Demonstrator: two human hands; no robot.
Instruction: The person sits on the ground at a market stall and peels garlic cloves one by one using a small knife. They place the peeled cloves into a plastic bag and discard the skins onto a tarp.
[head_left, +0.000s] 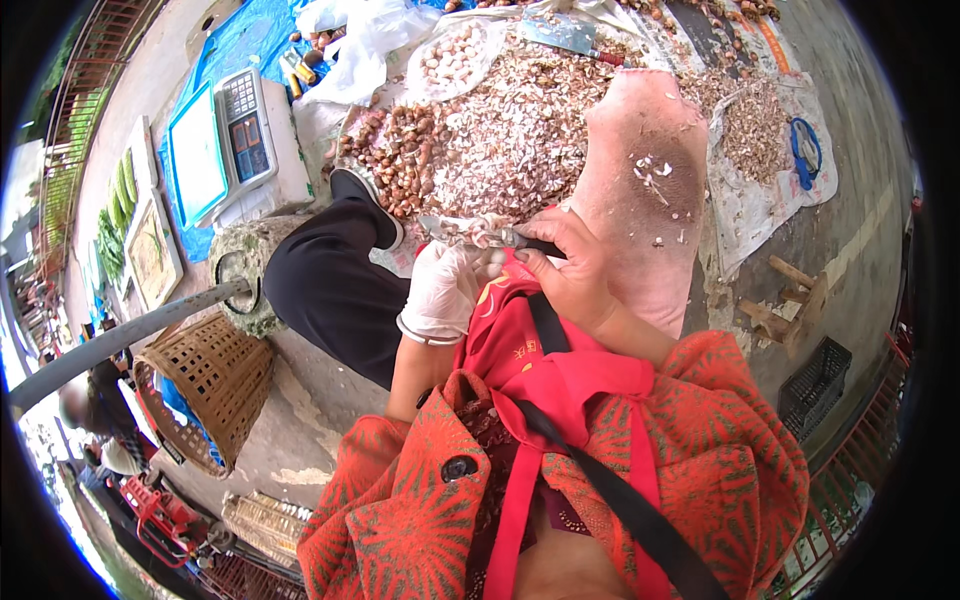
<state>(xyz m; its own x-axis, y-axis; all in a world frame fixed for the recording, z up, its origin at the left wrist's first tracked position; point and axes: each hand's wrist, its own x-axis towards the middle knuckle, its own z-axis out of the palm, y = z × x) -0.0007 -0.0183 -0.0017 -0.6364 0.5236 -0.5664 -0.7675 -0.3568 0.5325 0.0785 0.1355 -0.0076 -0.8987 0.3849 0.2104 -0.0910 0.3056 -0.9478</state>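
Note:
My right hand (566, 255), bare, is closed around the black handle of a knife (469, 231), whose blade points left and carries bits of peel. Just below the blade is my left hand (442, 289) in a white glove, its fingers bent around a small pale piece, perhaps a peeled corm, that is mostly hidden. Both hands are above my red apron (510, 315). Beyond them spreads a large heap of peelings (510, 135). Brown unpeeled corms or nuts (409, 154) lie at its left, and a plastic bag of pale peeled ones (452, 60) lies behind.
A cleaver (559, 34) rests at the far edge of the heap. The digital scale (247, 142) stands at left, near a metal pole (127, 345) and a wicker basket (214, 382). At right are a blue-handled tool (805, 154), a wooden stool (787, 307) and a black crate (814, 390).

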